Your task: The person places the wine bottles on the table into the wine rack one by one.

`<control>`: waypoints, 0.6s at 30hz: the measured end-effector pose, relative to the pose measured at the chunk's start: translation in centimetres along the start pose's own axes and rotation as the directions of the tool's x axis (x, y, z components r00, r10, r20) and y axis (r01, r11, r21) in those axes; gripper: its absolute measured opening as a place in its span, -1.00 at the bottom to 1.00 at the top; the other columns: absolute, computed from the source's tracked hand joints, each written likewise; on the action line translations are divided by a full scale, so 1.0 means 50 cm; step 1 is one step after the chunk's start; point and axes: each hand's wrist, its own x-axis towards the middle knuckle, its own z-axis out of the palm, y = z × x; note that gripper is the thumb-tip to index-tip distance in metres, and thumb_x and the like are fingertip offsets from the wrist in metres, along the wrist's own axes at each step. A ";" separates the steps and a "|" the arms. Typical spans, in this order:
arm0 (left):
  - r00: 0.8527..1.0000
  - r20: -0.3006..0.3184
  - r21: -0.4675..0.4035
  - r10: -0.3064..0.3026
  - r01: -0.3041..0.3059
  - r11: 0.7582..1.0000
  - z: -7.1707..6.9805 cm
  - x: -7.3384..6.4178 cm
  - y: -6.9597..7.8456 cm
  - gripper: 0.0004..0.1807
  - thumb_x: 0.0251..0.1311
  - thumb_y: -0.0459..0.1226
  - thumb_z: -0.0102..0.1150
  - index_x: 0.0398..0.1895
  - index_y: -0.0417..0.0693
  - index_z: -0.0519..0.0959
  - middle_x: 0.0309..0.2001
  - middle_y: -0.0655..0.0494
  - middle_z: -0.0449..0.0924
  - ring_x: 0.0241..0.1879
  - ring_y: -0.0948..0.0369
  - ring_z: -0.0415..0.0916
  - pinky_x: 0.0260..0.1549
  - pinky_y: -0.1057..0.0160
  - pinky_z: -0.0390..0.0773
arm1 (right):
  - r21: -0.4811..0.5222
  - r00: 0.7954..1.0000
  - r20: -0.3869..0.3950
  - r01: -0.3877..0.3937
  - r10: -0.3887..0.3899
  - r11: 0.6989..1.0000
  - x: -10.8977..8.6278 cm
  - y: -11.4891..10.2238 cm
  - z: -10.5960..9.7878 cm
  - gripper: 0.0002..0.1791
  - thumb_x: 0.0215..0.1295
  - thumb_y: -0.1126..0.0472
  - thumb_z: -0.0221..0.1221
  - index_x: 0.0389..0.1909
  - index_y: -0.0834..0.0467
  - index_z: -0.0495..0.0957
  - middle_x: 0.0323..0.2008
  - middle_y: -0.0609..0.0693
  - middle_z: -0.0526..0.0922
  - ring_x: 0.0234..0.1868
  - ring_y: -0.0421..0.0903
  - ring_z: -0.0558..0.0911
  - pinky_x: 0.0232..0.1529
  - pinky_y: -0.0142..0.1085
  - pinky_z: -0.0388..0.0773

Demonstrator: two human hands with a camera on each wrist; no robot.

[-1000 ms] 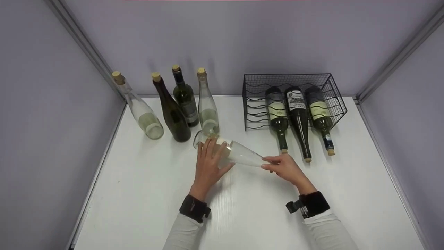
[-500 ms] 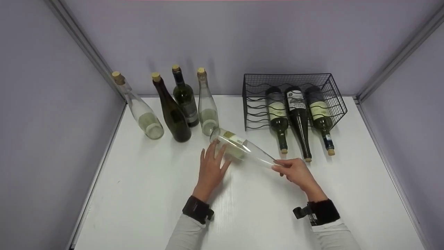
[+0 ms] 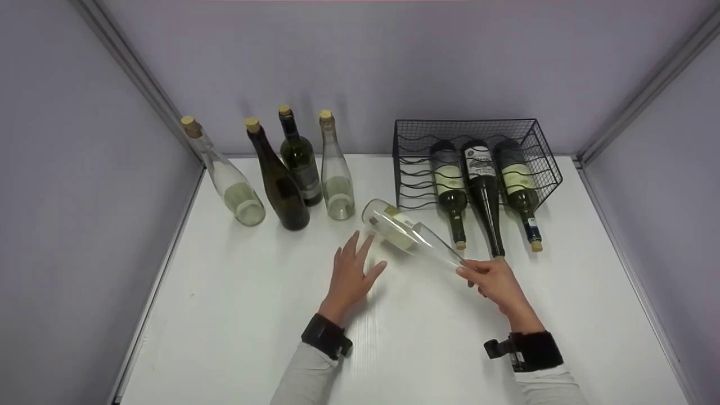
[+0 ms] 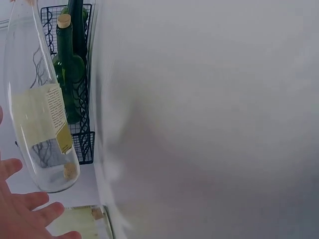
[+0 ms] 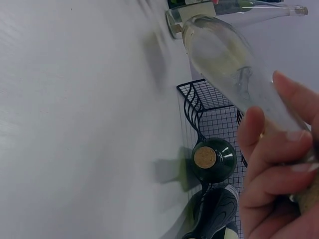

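A clear glass wine bottle [image 3: 419, 233] with a pale label lies tilted in the air, its base toward the upper left. My right hand [image 3: 495, 286] grips it by the neck, thumb and fingers wrapped round the glass in the right wrist view. Just below the base, my left hand [image 3: 349, 278] has its fingers spread and holds nothing; a small gap separates it from the glass. To the right of the base is a black wire rack [image 3: 395, 163]. Three corked bottles lie in it: a green one [image 3: 449, 179], a dark one [image 3: 485, 191] and another green one [image 3: 518, 179].
Standing at the left back are a clear bottle [image 3: 239, 194], a brown bottle [image 3: 286, 197], a dark green bottle [image 3: 301, 160] and another clear bottle [image 3: 337, 185], all corked. The white table [image 3: 236, 315] is bounded by grey walls at the back and sides.
The clear bottle has moved right in my right hand, its base lifting toward the rack. My left hand has come off the bottle and shifted slightly right.
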 end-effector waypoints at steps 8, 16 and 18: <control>0.998 0.055 0.021 -0.013 0.012 1.000 0.010 0.002 0.013 -0.22 0.38 0.24 -0.14 0.52 0.02 0.18 0.48 -0.19 0.06 0.46 -0.04 0.02 0.32 -0.25 0.03 | -0.008 0.998 -0.042 -0.040 0.040 0.999 -0.012 0.008 -0.021 -0.37 0.25 -0.04 0.33 0.18 0.32 0.54 -0.58 -0.01 0.57 -0.71 -0.25 0.27 -0.68 -0.43 0.20; 0.997 0.081 0.011 -0.015 0.015 1.000 0.014 -0.001 0.023 -0.22 0.39 0.25 -0.16 0.52 0.03 0.18 0.49 -0.19 0.05 0.46 -0.03 0.00 0.34 -0.23 0.01 | -0.027 0.994 -0.092 -0.060 0.057 0.998 -0.031 0.008 -0.035 -0.41 0.24 -0.03 0.34 0.15 0.30 0.58 -0.57 -0.01 0.57 -0.68 -0.23 0.31 -0.67 -0.41 0.22; 0.996 0.089 0.015 -0.016 0.014 1.000 0.015 -0.001 0.024 -0.21 0.39 0.26 -0.19 0.52 0.03 0.17 0.49 -0.18 0.04 0.47 -0.03 0.00 0.34 -0.23 0.00 | -0.031 0.993 -0.104 -0.060 0.057 0.998 -0.036 0.008 -0.039 -0.41 0.23 -0.03 0.35 0.14 0.30 0.59 -0.57 -0.01 0.57 -0.69 -0.24 0.31 -0.68 -0.41 0.21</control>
